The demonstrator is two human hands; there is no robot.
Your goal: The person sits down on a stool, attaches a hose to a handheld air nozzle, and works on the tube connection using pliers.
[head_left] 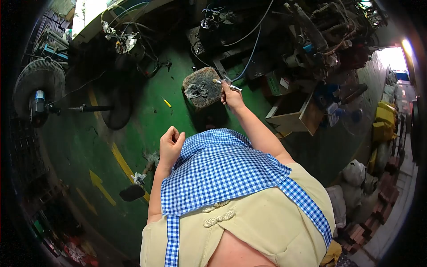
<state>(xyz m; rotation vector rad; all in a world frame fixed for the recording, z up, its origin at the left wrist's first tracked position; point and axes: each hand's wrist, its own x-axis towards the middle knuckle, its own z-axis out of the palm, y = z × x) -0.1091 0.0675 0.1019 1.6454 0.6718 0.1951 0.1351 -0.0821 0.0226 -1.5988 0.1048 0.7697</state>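
Observation:
My right hand [231, 97] is closed around a slim metal tool [235, 88] that has a hose running up from it. The tool's yellowish tip [216, 82] is over the right edge of a worn, stone-like block [203, 76]. A grey, crumpled piece [195, 91] lies on the left part of that block. My left hand [171, 144] is raised beside the blue checked apron [218, 160], with its fingers curled in. Nothing shows in it, but the inside of the fingers is hidden.
A standing fan [40, 84] is at the left. A yellow stick-like object [167, 103] lies on the green floor [147, 111]. An open wooden box [291, 120] stands right of my right hand. Cables and machinery [320, 35] fill the upper right. A dark-headed tool [132, 192] lies lower left.

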